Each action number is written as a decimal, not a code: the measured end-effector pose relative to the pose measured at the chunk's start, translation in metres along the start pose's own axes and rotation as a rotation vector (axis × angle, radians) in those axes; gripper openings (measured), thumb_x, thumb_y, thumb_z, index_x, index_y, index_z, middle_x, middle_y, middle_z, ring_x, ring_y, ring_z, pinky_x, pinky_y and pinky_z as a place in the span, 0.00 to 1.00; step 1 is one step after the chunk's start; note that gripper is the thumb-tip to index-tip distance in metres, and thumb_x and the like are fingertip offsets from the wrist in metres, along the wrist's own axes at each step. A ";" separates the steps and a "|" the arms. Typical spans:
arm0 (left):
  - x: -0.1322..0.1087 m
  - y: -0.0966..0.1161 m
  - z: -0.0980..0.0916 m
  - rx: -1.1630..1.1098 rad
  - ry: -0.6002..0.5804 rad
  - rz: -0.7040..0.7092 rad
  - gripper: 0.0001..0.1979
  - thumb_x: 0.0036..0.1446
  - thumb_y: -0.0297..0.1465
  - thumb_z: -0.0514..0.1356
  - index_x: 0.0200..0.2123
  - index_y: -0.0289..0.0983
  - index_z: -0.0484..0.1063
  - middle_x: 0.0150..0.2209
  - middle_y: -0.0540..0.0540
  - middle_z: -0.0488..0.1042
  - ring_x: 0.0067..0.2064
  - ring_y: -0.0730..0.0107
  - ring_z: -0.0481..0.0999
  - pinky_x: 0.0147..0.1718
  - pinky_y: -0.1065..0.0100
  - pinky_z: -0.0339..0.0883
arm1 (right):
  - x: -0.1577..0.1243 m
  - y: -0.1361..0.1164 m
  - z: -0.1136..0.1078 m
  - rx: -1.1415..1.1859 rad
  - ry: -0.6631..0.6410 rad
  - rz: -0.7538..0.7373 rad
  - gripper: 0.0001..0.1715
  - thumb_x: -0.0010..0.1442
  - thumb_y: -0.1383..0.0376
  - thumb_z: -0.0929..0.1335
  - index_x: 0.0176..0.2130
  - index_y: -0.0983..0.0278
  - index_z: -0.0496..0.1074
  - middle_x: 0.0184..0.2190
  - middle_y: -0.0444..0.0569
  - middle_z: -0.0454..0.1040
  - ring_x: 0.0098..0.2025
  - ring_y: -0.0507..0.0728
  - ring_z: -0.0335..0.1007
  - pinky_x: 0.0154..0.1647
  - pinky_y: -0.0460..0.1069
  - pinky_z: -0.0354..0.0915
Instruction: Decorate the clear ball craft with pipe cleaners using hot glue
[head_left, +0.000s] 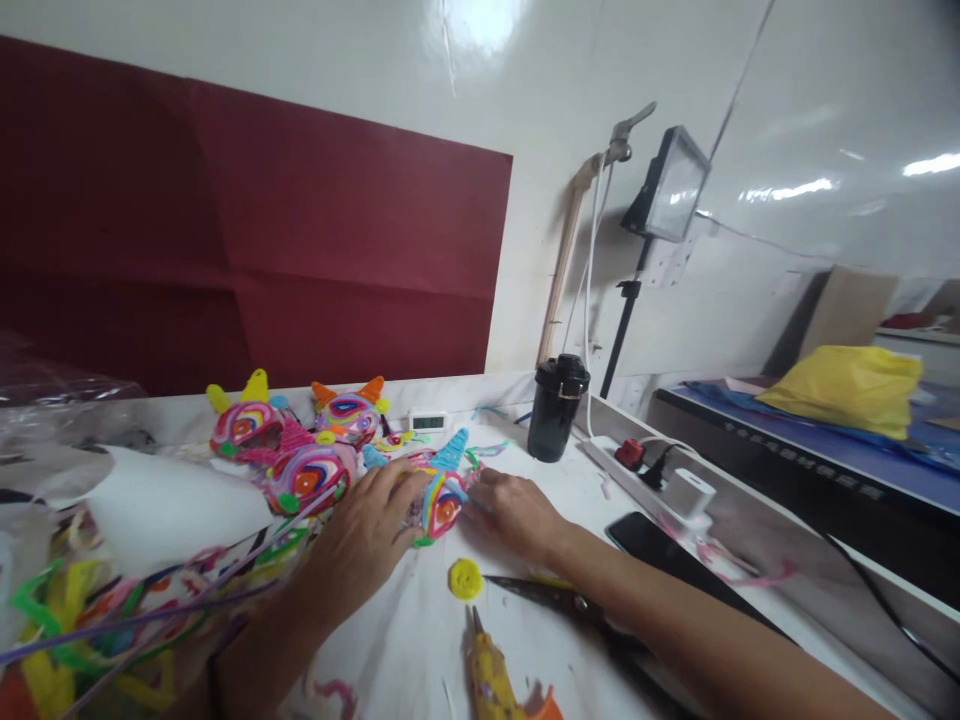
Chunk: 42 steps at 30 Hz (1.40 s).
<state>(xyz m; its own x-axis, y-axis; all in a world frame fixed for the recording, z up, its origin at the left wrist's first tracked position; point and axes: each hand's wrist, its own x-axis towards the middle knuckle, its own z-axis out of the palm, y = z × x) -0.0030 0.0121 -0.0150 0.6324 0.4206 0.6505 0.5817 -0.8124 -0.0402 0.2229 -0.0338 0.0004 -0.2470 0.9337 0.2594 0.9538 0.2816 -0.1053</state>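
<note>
Left hand (367,522) is grasping the colourful horned piece (444,502) along its left side; right hand (517,510) is resting at its right edge, its grip being unclear.

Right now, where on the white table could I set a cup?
Bare tabletop shows between the right hand, black tumbler and phone; also between left forearm and yellow glue gun. The left side is crowded with colourful strips.

Four horned, multicoloured, striped craft heads (445,511), one round yellow disc (465,579), one yellow pointed-nozzle glue gun (492,672), one pair of black-bladed scissors (577,604), one black lidded tumbler (555,415), one small white digital display (428,422), one flat black phone (675,562), one white power strip (631,480), one black-framed floodlight (676,190)
</note>
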 end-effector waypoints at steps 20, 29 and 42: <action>-0.002 0.006 0.007 -0.013 0.100 -0.022 0.23 0.56 0.30 0.60 0.55 0.36 0.62 0.53 0.38 0.69 0.56 0.52 0.67 0.56 0.51 0.63 | -0.026 0.007 -0.008 0.248 0.373 0.015 0.20 0.59 0.71 0.65 0.52 0.65 0.69 0.47 0.59 0.74 0.49 0.64 0.68 0.50 0.59 0.63; -0.006 0.008 0.015 -0.057 0.161 -0.038 0.21 0.58 0.31 0.59 0.55 0.37 0.63 0.53 0.38 0.68 0.56 0.53 0.67 0.56 0.51 0.64 | 0.001 -0.028 0.009 0.250 0.426 -0.232 0.08 0.61 0.67 0.68 0.43 0.63 0.72 0.44 0.54 0.72 0.46 0.61 0.66 0.47 0.57 0.65; -0.009 -0.003 0.020 -0.280 0.206 -0.211 0.18 0.56 0.30 0.60 0.50 0.39 0.65 0.50 0.42 0.67 0.55 0.57 0.69 0.56 0.53 0.65 | 0.009 -0.022 0.010 0.298 0.457 -0.191 0.08 0.59 0.69 0.68 0.41 0.63 0.72 0.41 0.52 0.73 0.43 0.60 0.68 0.45 0.55 0.65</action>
<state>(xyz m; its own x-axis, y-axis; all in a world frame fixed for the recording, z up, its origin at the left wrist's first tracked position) -0.0001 0.0190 -0.0361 0.3816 0.5235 0.7618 0.5079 -0.8074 0.3004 0.1978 -0.0294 -0.0043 -0.2480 0.6880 0.6820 0.7936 0.5480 -0.2643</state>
